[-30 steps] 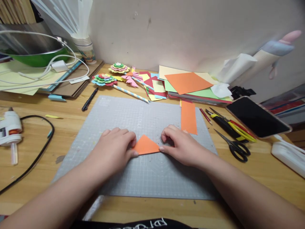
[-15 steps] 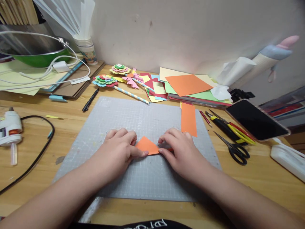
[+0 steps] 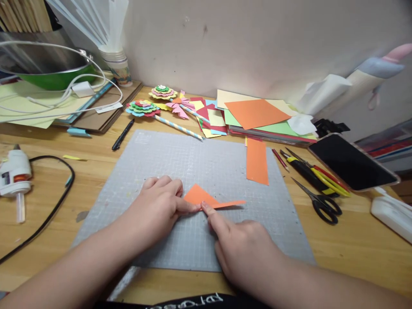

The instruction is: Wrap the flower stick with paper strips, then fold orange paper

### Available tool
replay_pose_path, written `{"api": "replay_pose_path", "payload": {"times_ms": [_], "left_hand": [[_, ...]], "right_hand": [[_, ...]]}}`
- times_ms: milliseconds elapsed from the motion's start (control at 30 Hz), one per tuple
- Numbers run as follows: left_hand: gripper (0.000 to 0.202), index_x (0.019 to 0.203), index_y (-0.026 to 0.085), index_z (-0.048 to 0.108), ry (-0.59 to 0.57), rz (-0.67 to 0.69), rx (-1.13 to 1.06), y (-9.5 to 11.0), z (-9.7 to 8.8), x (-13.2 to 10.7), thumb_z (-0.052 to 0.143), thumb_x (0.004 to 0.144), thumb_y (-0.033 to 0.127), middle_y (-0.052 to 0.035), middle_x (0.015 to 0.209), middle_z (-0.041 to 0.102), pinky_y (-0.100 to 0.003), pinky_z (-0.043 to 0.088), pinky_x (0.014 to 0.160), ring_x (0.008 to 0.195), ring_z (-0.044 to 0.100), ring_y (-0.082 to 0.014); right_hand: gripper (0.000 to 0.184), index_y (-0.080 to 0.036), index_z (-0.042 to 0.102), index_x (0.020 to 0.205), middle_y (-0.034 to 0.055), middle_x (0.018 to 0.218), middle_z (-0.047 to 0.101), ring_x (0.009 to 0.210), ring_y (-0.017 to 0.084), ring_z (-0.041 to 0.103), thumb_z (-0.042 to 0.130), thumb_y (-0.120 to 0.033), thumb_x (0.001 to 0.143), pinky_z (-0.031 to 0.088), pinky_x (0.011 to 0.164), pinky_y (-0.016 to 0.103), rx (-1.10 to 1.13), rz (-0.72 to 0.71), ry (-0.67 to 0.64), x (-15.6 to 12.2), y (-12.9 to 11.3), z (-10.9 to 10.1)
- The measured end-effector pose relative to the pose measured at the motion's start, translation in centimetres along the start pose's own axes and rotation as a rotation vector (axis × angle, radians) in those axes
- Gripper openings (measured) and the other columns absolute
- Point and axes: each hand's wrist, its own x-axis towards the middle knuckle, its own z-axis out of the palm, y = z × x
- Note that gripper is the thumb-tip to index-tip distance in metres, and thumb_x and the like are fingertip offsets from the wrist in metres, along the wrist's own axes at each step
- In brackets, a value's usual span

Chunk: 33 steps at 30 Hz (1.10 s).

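Observation:
A folded piece of orange paper (image 3: 200, 195) lies on the grey cutting mat (image 3: 154, 159), with a pointed top and a narrow strip angled out to the right. My left hand (image 3: 161, 199) is closed on its left part, the thumb pressing on the lower edge and the other fingers lying against the mat. My right hand (image 3: 241, 246) has its index fingertip on the lower folded edge, beside my left thumb. The other fingers of that hand are curled under and partly hidden, and nothing shows in them. Farther back on the mat lies an orange paper strip (image 3: 257, 162).
Scissors (image 3: 322, 206), a cutter (image 3: 305, 174), a red pencil (image 3: 280, 160) and a phone (image 3: 354, 162) lie at right. Behind are paper flowers (image 3: 143, 109) and coloured sheets (image 3: 257, 113). A black pen (image 3: 122, 135) and a glue gun (image 3: 16, 174) lie at left.
My right hand has let go of the paper's right end and come down and left, its index finger now on the fold. The right-hand strip of paper is uncovered. My left hand stays put.

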Motion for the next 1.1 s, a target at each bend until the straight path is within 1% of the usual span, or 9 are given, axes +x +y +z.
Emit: {"api": "replay_pose_path", "payload": {"times_ms": [133,300,500,633,700,767,900,1000,1100], "left_hand": [[0.028,0.102,0.045,0.069,-0.021,-0.002,0.0,0.2,-0.3,0.0,0.051,0.09,0.027,-0.0009,0.081,0.055,-0.034,0.021,0.071,0.082,0.041,-0.0182],[0.031,0.1,0.045,0.07,-0.011,-0.008,-0.012,0.6,-0.5,-0.1,0.052,0.089,0.022,-0.0006,0.079,0.054,-0.034,0.022,0.072,0.081,0.041,-0.0176],[0.031,0.1,0.044,0.07,0.028,0.019,0.033,0.8,-0.4,-0.2,0.054,0.088,0.021,-0.0014,0.077,0.053,-0.035,0.023,0.072,0.08,0.041,-0.0187],[0.026,0.097,0.04,0.072,0.061,0.039,0.099,1.4,-0.5,-0.3,0.055,0.089,0.023,-0.0024,0.075,0.052,-0.036,0.024,0.073,0.08,0.042,-0.0207],[0.023,0.099,0.038,0.071,0.075,0.049,0.156,1.9,-0.5,-0.5,0.055,0.089,0.025,-0.0031,0.077,0.053,-0.036,0.025,0.074,0.081,0.042,-0.022],[0.023,0.102,0.035,0.069,0.093,0.05,0.209,2.6,-0.3,-0.8,0.054,0.089,0.025,-0.0038,0.081,0.055,-0.038,0.026,0.075,0.083,0.043,-0.0231],[0.022,0.101,0.029,0.068,0.16,-0.033,0.259,4.3,0.9,-1.6,0.049,0.09,0.028,-0.0048,0.091,0.059,-0.039,0.028,0.077,0.087,0.046,-0.0248],[0.029,0.112,0.023,0.063,0.247,-0.043,0.33,5.2,2.1,-2.1,0.045,0.092,0.031,-0.0062,0.101,0.062,-0.039,0.027,0.081,0.09,0.047,-0.025],[0.032,0.117,0.018,0.062,0.313,0.0,0.454,5.2,2.7,-2.8,0.039,0.095,0.022,-0.0064,0.101,0.064,-0.038,0.025,0.083,0.094,0.048,-0.0243]], "right_hand": [[0.057,-0.004,0.054,0.124,0.0048,0.064,0.071,0.042,0.017,0.061,0.04,-0.008,0.069,0.031,0.037,0.03,0.074,0.039,0.034,-0.3,0.8,-0.1],[0.047,-0.013,0.057,0.116,0.001,0.063,0.069,0.042,0.018,0.062,0.036,-0.008,0.074,0.034,0.04,0.03,0.117,0.111,0.026,-1.6,2.2,-0.3],[0.028,-0.022,0.057,0.092,-0.0032,0.061,0.067,0.044,0.017,0.061,0.038,-0.009,0.076,0.039,0.042,0.029,0.202,0.235,-0.027,-2.4,3.6,-1.9],[0.024,-0.018,0.058,0.091,0.0051,0.08,0.071,0.073,0.02,0.068,0.039,-0.01,0.079,0.054,0.064,0.034,0.323,0.091,0.145,-1.5,2.5,-2.6],[0.03,-0.012,0.059,0.102,0.0131,0.108,0.069,0.101,0.024,0.064,0.04,-0.009,0.078,0.053,0.086,0.041,0.322,-0.012,0.209,-1.0,1.7,-2.2],[0.04,-0.004,0.058,0.113,0.0181,0.124,0.061,0.117,0.026,0.056,0.04,-0.007,0.077,0.049,0.097,0.044,0.271,-0.056,0.188,-0.7,1.0,-1.3],[0.048,0.006,0.056,0.12,0.0225,0.127,0.058,0.122,0.029,0.052,0.037,-0.005,0.076,0.049,0.098,0.043,0.211,-0.088,0.151,-0.6,0.6,0.2],[0.047,0.005,0.058,0.119,0.0229,0.124,0.06,0.12,0.028,0.054,0.037,-0.006,0.078,0.051,0.097,0.042,0.206,-0.095,0.163,-0.4,0.8,0.4],[0.047,0.004,0.058,0.118,0.0223,0.121,0.062,0.118,0.026,0.056,0.036,-0.005,0.078,0.051,0.096,0.041,0.197,-0.09,0.174,-0.2,0.9,0.3]]}}
